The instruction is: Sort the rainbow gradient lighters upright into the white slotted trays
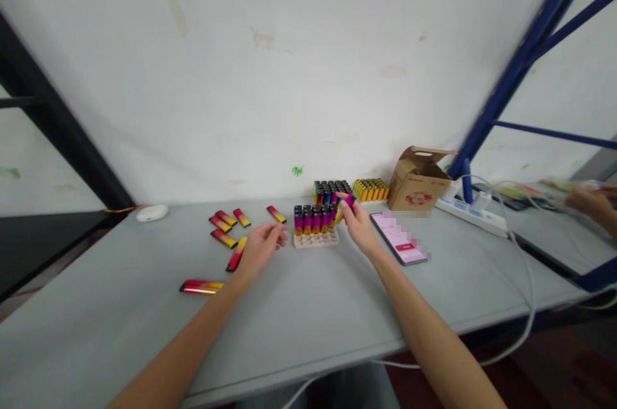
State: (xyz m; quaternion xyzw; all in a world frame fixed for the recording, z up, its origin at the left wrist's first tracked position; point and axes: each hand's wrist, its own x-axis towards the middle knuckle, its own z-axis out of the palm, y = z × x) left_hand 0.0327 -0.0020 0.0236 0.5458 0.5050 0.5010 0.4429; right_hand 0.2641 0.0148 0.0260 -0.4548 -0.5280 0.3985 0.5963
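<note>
My right hand point(357, 221) pinches a purple-and-yellow lighter point(340, 211) at the right end of a pale tray point(315, 241). Standing in that tray are rows of purple-to-orange lighters point(307, 222) with black tops, and the front row of holes shows unfilled. My left hand point(263, 245) hovers left of the tray, its fingers loosely curled and somewhat apart, with nothing visible in them. Around it lie several red-and-yellow lighters, one red-and-yellow lighter point(236, 256) right beside the hand and another point(276, 214) behind it. My left forearm partly covers a further red-and-yellow lighter point(200, 287).
Behind the tray stand a block of multicoloured lighters point(332, 188) and a yellow set point(371, 190). To the right are an open cardboard box point(417, 187), a phone point(399, 238) and a power strip point(475, 216) with cables. A white case point(152, 213) sits far left. Another person's hand point(590, 200) shows at far right.
</note>
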